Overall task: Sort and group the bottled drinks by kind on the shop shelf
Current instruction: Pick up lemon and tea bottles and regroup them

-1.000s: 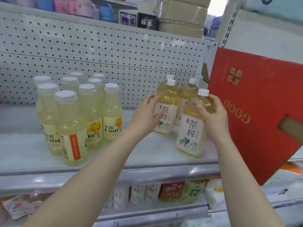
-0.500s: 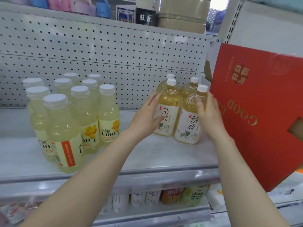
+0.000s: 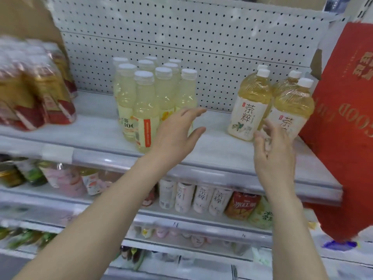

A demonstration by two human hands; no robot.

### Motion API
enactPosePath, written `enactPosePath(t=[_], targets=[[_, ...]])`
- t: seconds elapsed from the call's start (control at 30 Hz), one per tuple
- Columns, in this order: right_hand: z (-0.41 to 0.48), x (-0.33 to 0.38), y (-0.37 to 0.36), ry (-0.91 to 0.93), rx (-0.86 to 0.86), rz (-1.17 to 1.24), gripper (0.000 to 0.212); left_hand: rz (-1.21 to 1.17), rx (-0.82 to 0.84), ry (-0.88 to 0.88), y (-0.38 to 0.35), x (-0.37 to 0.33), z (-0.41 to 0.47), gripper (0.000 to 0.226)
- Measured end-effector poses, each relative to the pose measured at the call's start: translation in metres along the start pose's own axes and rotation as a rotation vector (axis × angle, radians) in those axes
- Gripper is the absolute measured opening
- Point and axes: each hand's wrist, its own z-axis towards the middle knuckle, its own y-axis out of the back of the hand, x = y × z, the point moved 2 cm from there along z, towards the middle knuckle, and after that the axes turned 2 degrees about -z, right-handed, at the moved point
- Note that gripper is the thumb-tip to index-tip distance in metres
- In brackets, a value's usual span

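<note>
Amber white-capped plastic tea bottles [image 3: 252, 102] stand at the right end of the white metal shelf [image 3: 218, 146], the loosely spread, empty right hand [image 3: 276, 154] just before them. The wide-open left hand [image 3: 175, 132] hovers beside pale yellow plastic bottles [image 3: 145, 102] mid-shelf.

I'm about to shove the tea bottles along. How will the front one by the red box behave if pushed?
The front tea bottle looks full to the neck, so probably heavy and stiff. Its wide body suggests it slides on the smooth shelf when pushed low; pushed near the cap, it may tip.
</note>
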Motion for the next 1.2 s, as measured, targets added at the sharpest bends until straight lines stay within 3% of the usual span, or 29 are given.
enactPosePath(t=[0.1, 0.23, 0.57, 0.83, 1.2], targets=[[-0.048, 0.032, -0.028, -0.043, 0.073, 0.175, 0.036, -0.062, -0.092, 0.092, 0.034, 0.019, -0.051, 0.038], [-0.099, 0.078, -0.067, -0.068, 0.192, 0.306, 0.032, -0.163, -0.234, 0.343, 0.080, 0.058, -0.128, 0.032], [-0.202, 0.241, -0.198, 0.103, 0.502, 0.435, 0.032, -0.262, -0.479, 0.848, 0.217, 0.179, -0.324, 0.024], [-0.269, 0.398, -0.308, 0.121, 0.669, 0.613, 0.026, -0.232, -0.611, 0.968, 0.347, 0.267, -0.409, 0.020], [-0.264, 0.538, -0.421, 0.209, 0.709, 0.617, 0.030, -0.207, -0.652, 0.961, 0.454, 0.395, -0.385, 0.025]])
